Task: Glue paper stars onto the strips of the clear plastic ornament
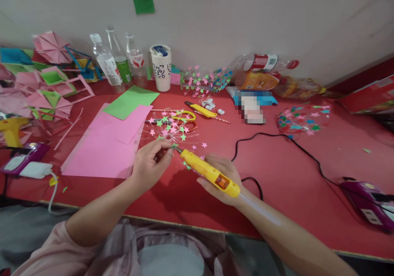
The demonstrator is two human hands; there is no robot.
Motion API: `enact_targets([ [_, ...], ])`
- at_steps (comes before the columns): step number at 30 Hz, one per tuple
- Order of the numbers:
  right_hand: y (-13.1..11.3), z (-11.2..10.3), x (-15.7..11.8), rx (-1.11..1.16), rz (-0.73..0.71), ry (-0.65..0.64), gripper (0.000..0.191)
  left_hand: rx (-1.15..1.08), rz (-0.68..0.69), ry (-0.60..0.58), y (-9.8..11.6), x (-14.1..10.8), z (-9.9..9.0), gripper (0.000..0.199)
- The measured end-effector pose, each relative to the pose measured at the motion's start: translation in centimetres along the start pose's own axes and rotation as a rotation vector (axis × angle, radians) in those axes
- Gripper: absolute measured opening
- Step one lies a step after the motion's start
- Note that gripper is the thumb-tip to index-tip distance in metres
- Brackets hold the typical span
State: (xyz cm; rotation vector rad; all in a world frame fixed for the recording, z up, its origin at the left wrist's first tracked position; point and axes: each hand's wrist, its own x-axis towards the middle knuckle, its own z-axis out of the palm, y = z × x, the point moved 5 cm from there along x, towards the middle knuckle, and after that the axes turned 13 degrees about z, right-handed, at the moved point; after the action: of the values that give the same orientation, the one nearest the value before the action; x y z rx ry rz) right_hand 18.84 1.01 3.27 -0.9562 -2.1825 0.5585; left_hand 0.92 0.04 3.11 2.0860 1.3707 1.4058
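Observation:
In the head view my right hand point(221, 167) is wrapped around a yellow hot glue gun point(203, 166), a glue stick trailing out of its back end over my wrist. The gun's metal nozzle points left and meets the fingertips of my left hand point(152, 161). Those fingers pinch a small green paper star point(174, 146) at the nozzle tip. Just beyond lies a clear plastic bottle piece point(168, 137) dotted with pink and green stars. Scissors with yellow handles point(186, 115) rest partly behind it.
Pink paper sheets point(98, 149) and a green sheet point(132, 101) lie on the left. Upright bottles point(107, 65) and a white tumbler point(162, 69) stand along the wall. A box cutter point(201, 110) lies mid-table. A black cord point(261, 134) runs to a purple power strip point(366, 204).

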Motion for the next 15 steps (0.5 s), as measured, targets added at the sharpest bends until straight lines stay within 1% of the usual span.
enact_targets([
  [5,0.00,0.05,-0.09,-0.027,0.010,-0.010,0.027,-0.006,0.002,-0.001,0.00,-0.05,-0.05,0.011],
  [10,-0.03,0.08,-0.09,-0.037,-0.009,0.009,0.029,0.017,0.023,0.011,0.07,0.04,-0.18,0.011],
  [13,-0.02,0.10,-0.06,-0.038,-0.012,0.007,0.029,0.041,0.047,0.008,0.26,0.09,-0.24,0.011],
  [15,-0.05,0.07,-0.08,-0.034,-0.013,0.006,0.029,0.068,0.088,0.011,0.42,0.13,-0.27,0.011],
])
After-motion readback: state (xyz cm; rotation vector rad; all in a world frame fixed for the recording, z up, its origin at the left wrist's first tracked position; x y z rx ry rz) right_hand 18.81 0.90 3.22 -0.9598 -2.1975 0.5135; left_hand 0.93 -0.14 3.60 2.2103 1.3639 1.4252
